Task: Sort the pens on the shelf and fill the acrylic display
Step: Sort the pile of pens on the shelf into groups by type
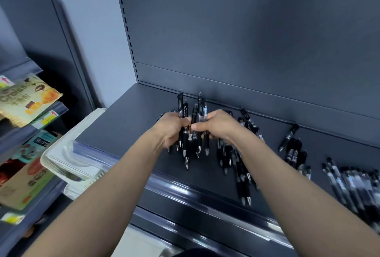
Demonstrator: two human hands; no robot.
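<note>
Both my hands hold one bundle of several black click pens (192,125) upright above the dark grey shelf (131,125), tips pointing down toward me. My left hand (174,127) grips the bundle's left side and my right hand (216,125) grips its right side, thumb pressed across the barrels. More black pens (241,170) lie loose on the shelf under and right of my right wrist. A small group of pens (293,150) lies farther right, and a row of clear-barrelled pens (353,184) sits at the right edge. A clear acrylic display (67,160) stands off the shelf's left end.
The shelf's back panel (246,41) rises right behind the pens. A clear price strip (185,187) runs along the shelf's front edge. To the left, a neighbouring rack holds snack packets (26,100) on sloped shelves.
</note>
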